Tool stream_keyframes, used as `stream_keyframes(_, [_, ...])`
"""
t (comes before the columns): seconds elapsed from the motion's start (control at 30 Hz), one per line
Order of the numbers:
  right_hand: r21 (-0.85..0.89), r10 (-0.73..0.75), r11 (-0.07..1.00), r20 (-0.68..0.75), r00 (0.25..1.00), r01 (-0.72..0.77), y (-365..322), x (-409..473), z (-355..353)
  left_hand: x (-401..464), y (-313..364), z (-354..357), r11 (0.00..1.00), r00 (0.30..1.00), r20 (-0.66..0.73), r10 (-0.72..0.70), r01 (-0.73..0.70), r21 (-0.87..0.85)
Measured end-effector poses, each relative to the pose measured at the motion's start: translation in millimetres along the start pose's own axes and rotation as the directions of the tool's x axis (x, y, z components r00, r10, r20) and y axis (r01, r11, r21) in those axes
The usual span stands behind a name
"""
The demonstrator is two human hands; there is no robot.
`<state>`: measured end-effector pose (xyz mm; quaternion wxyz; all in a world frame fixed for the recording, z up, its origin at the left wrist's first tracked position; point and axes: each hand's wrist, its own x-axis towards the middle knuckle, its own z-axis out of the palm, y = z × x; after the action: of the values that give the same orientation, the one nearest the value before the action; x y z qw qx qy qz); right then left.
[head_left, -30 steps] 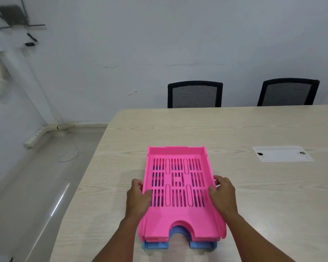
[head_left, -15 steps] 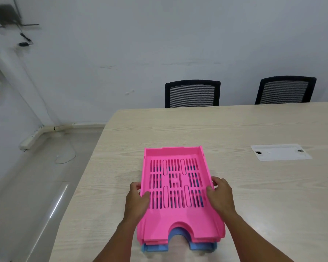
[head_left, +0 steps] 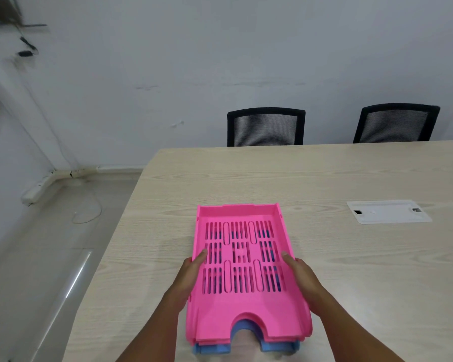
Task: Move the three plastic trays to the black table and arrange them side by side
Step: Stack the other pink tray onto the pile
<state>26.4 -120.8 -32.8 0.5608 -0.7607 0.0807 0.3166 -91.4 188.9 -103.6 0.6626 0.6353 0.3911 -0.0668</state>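
At lower centre of the frame, the left hand (head_left: pixel 191 275) clamps the left wall of the nested stack of slotted plastic trays (head_left: pixel 243 273), pink on top and blue beneath, which sits on the pale wood-grain bench (head_left: pixel 351 270); the right hand (head_left: pixel 302 279) clamps the right wall. To lift cleanly, I judge both hands should hook under the bottom blue tray, press evenly and keep the stack level.

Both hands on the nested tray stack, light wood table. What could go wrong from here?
1. The left hand and right hand grip only the sides of the pink tray; the blue tray beneath might slip out on lifting.
2. No black table in view, so the stack probably has to be carried, and nested trays may shift.
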Motion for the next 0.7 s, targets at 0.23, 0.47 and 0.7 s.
stream_keyframes(0.23, [0.122,0.002,0.992,0.143,0.99,-0.02,-25,-4,2,-23,34,4,0.992,0.991,0.11,-0.071,0.082,-0.099])
stream_keyframes(0.47, [0.215,0.044,0.97,0.303,0.952,-0.113,-25,7,1,-47,60,10,0.986,0.987,0.155,-0.051,0.075,-0.152])
stream_keyframes(0.7, [0.329,-0.076,0.944,0.319,0.945,-0.035,-19,10,2,-65,55,12,0.984,0.994,0.103,-0.037,0.055,-0.17])
